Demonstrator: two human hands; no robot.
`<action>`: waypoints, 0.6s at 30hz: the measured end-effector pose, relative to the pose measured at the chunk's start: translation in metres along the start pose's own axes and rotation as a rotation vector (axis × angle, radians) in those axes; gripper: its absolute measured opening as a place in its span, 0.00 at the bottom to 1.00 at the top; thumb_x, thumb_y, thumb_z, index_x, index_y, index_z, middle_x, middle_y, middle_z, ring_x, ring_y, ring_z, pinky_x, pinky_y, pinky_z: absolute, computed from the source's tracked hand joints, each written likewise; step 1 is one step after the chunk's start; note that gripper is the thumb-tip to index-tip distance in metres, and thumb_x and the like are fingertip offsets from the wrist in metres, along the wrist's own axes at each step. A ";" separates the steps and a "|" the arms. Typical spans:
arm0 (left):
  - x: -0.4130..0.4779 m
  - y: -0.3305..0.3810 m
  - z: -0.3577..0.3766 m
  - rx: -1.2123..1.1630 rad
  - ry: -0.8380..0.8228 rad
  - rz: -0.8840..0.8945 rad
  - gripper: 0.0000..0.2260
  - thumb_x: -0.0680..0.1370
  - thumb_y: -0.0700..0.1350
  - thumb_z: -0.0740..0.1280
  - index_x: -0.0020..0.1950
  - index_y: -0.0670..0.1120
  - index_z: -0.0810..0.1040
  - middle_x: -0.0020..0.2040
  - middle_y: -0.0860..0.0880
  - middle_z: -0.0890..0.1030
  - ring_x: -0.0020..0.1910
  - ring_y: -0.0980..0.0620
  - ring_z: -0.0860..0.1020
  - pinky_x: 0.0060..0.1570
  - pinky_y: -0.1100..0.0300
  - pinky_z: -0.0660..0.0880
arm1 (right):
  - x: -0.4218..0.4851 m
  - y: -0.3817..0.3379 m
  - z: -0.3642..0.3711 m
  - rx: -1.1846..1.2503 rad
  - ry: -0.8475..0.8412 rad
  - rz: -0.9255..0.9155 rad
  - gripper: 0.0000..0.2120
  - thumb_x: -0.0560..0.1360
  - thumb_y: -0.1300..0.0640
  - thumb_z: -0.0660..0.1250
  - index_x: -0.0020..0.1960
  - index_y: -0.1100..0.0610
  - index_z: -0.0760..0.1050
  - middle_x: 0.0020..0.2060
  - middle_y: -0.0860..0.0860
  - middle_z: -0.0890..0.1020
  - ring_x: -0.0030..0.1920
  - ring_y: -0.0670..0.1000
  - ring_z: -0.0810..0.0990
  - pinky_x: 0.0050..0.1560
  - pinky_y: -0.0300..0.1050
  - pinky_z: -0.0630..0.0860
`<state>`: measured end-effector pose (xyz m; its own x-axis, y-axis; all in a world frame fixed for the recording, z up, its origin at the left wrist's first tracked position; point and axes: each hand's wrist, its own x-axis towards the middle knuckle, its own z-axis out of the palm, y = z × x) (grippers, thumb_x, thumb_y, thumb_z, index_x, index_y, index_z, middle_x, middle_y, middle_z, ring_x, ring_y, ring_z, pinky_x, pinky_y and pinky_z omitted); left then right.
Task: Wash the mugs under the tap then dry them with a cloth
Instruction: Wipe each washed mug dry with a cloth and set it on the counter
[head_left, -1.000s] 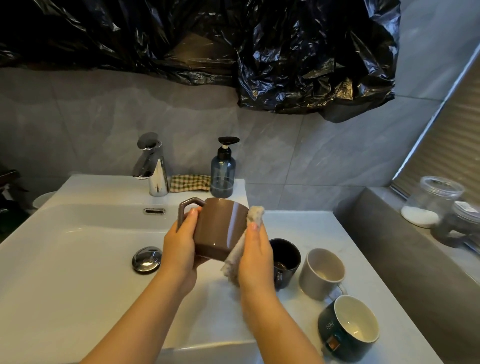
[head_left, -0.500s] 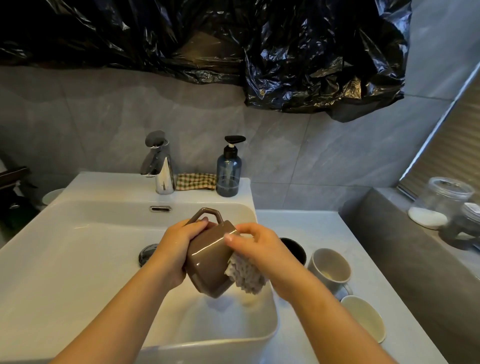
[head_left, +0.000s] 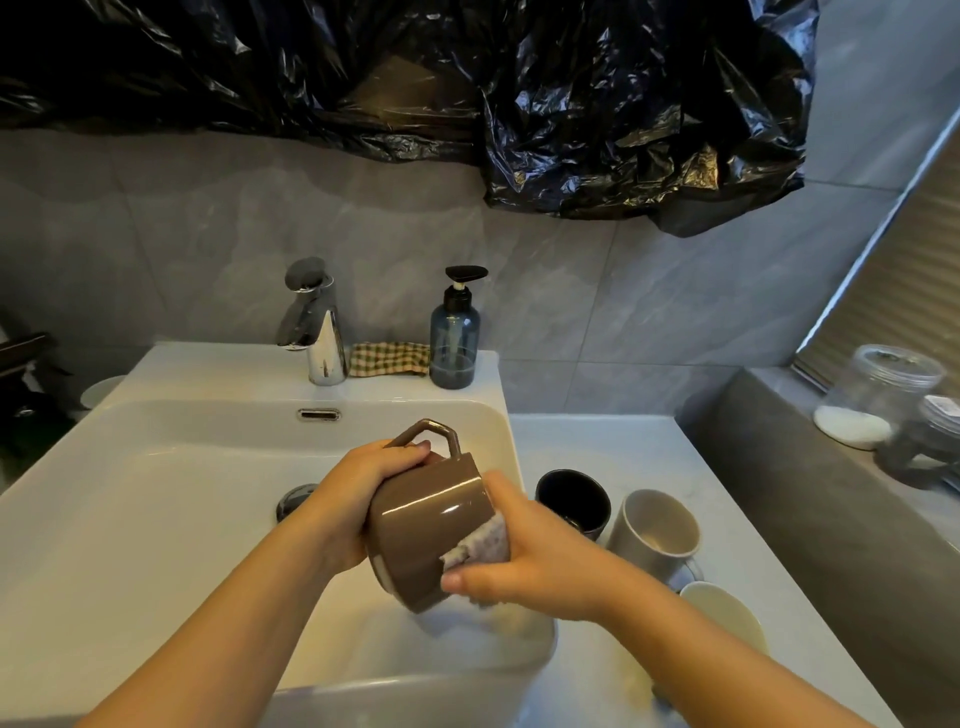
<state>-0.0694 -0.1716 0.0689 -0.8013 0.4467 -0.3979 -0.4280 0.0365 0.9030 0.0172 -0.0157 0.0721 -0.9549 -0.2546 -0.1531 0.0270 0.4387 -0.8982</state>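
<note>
Grips a glossy brown ceramic mug (head_left: 426, 525) in the left hand (head_left: 358, 499), fingers curled round its wall just below the angular handle. Holds it tilted, handle uppermost, above the white ceramic sink basin (head_left: 156, 467). Presses a pale waffle-textured cloth (head_left: 483, 540) against the mug's side with the right hand (head_left: 535, 566), fingers and thumb pinching the cloth. On the white tabletop (head_left: 597, 447) right of the basin: a black mug (head_left: 571, 499), a beige mug (head_left: 652, 530) and a cream-lined mug (head_left: 727, 618).

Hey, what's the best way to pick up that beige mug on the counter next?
Probably take the beige mug by its upper wall, coming from above and the right. It stands upright, mouth open; the dark mug crowds its left and its handle faces the near mug.
</note>
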 end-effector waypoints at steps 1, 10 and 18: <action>0.000 0.000 -0.001 -0.004 -0.004 0.006 0.09 0.77 0.46 0.64 0.45 0.42 0.79 0.35 0.43 0.82 0.31 0.48 0.79 0.33 0.58 0.73 | -0.001 -0.001 -0.002 0.046 0.048 0.017 0.24 0.70 0.57 0.73 0.58 0.45 0.64 0.53 0.45 0.75 0.49 0.48 0.80 0.47 0.40 0.80; -0.004 0.006 -0.003 -0.031 -0.075 -0.016 0.13 0.77 0.45 0.63 0.35 0.43 0.80 0.30 0.44 0.80 0.26 0.51 0.77 0.29 0.61 0.72 | -0.009 -0.003 -0.006 -0.335 0.003 -0.166 0.10 0.71 0.53 0.72 0.51 0.53 0.80 0.44 0.38 0.77 0.50 0.33 0.70 0.51 0.24 0.66; 0.001 0.004 0.009 0.198 -0.016 0.129 0.08 0.77 0.43 0.64 0.43 0.42 0.81 0.35 0.44 0.83 0.31 0.49 0.80 0.32 0.59 0.74 | -0.002 0.003 0.002 -0.305 -0.083 -0.068 0.26 0.72 0.57 0.72 0.68 0.50 0.68 0.60 0.48 0.74 0.56 0.44 0.72 0.57 0.29 0.70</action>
<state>-0.0683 -0.1633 0.0735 -0.8368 0.4730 -0.2756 -0.2306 0.1520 0.9611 0.0198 -0.0158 0.0684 -0.9237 -0.3559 -0.1417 -0.1375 0.6533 -0.7445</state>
